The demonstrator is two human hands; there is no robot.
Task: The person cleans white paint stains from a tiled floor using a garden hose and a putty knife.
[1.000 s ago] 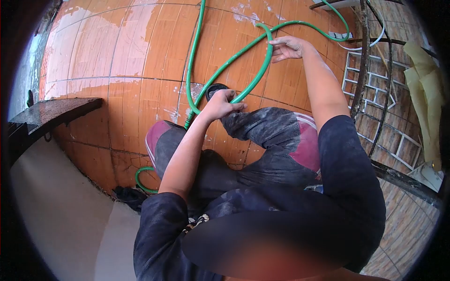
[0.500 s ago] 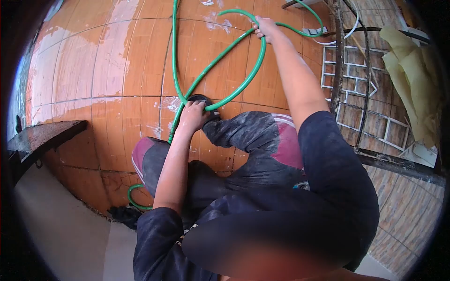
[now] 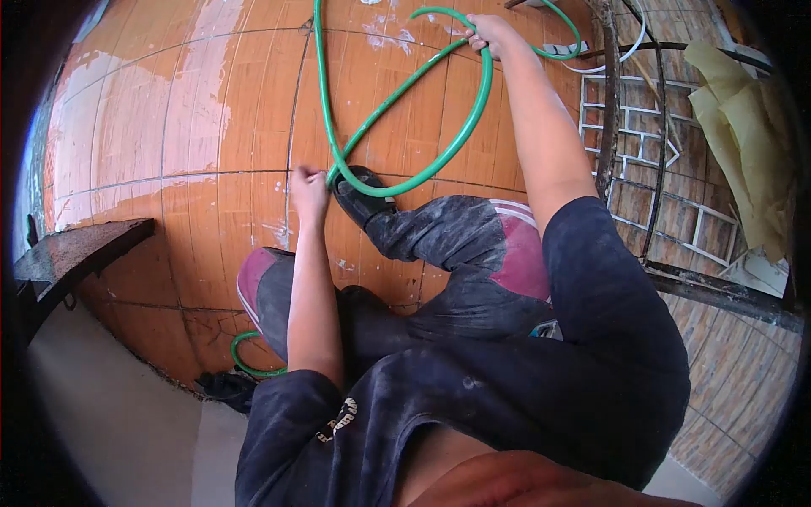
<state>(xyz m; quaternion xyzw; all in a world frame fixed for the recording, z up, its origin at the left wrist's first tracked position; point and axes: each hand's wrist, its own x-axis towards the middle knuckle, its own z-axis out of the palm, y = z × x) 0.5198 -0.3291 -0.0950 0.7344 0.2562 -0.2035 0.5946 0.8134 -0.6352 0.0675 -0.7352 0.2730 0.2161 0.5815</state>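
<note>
The green hose (image 3: 463, 135) lies in a wide loop over the orange tiled floor (image 3: 228, 118), crossing itself near the black shoe (image 3: 365, 196). At the top of this loop, my right hand (image 3: 492, 35) is closed around the hose, and a short curved length sticks out to its left. My left hand (image 3: 311, 188) has its fingers closed at the hose's lower length, just left of the crossing. What lies inside those fingers is mostly hidden.
Dark metal bars (image 3: 610, 110) and a white lattice (image 3: 638, 127) stand at the right, beside crumpled yellowish paper (image 3: 739, 135). A dark curved ledge (image 3: 84, 249) juts in from the left. More hose (image 3: 241, 359) and a black cloth (image 3: 226, 389) lie at the lower left.
My left hand has moved left and slightly up, off the loop's bottom. The lower hose length that pointed down no longer shows there. My right hand has shifted slightly up and right with the hose.
</note>
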